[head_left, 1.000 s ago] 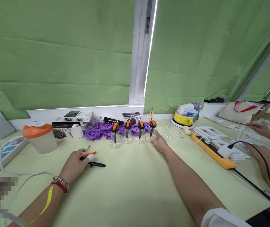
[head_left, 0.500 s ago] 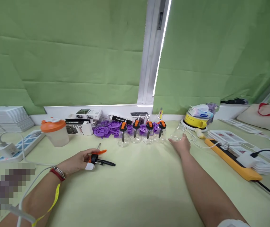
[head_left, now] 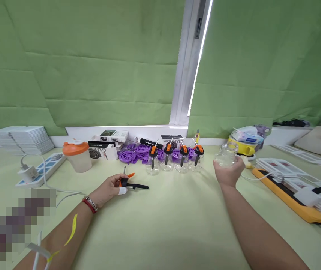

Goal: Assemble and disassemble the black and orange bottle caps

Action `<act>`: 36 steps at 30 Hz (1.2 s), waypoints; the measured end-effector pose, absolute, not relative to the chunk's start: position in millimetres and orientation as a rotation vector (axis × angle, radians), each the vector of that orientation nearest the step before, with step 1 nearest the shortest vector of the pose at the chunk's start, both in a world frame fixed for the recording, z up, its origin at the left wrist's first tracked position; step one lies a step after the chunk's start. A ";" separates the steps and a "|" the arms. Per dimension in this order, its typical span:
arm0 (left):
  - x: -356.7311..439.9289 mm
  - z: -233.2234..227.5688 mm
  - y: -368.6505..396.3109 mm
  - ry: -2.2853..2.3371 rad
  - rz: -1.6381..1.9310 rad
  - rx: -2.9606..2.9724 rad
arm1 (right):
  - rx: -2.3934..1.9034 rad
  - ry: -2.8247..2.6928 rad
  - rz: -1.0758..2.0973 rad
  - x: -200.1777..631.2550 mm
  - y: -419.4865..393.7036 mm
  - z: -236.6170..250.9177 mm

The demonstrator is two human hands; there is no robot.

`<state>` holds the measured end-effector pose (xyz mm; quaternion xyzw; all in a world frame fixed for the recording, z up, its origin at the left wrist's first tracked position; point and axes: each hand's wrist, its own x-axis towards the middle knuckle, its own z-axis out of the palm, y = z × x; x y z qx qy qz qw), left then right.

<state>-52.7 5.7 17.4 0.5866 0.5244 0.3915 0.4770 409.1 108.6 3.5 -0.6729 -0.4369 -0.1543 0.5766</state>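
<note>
My left hand [head_left: 112, 189] is closed on a black-and-orange bottle top [head_left: 123, 182], whose black stem points to the right. An orange tab and a thin pale rod stick out of it. On the right, my right hand [head_left: 229, 172] grips a clear, topless bottle [head_left: 226, 154], lifted in front of the yellow container. Between the two hands, several clear bottles [head_left: 182, 165] stand in a row, each fitted with a similar black-and-orange top and a thin rod.
Behind the row lie purple wheel-like parts [head_left: 128, 155] and printed boxes [head_left: 104, 150]. An orange-lidded cup [head_left: 77, 157] and a white power strip [head_left: 41, 170] are at left. At right are a yellow bowl-like container [head_left: 242, 150], an orange power strip [head_left: 290, 197] and stacked white cards [head_left: 278, 167].
My right hand has lifted the clear bottle off the table. My left hand keeps the bottle top, its stem now nearly level. The whole view has shifted slightly.
</note>
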 end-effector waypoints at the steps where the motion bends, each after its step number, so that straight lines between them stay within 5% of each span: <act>1: -48.1 16.0 4.9 1.258 0.996 1.423 | -1.471 -1.128 -0.400 398.5 101.1 10.4; 10: -23.5 15.3 -4.2 1.106 1.290 1.209 | -1.093 -2.035 -0.052 291.7 44.2 15.4; 20: -24.0 10.7 -0.7 1.140 1.327 1.223 | -1.230 -2.203 0.275 269.7 26.0 7.0; 36: 9.6 13.5 -9.2 1.049 1.099 1.259 | -1.003 -2.294 0.275 256.4 16.1 -0.7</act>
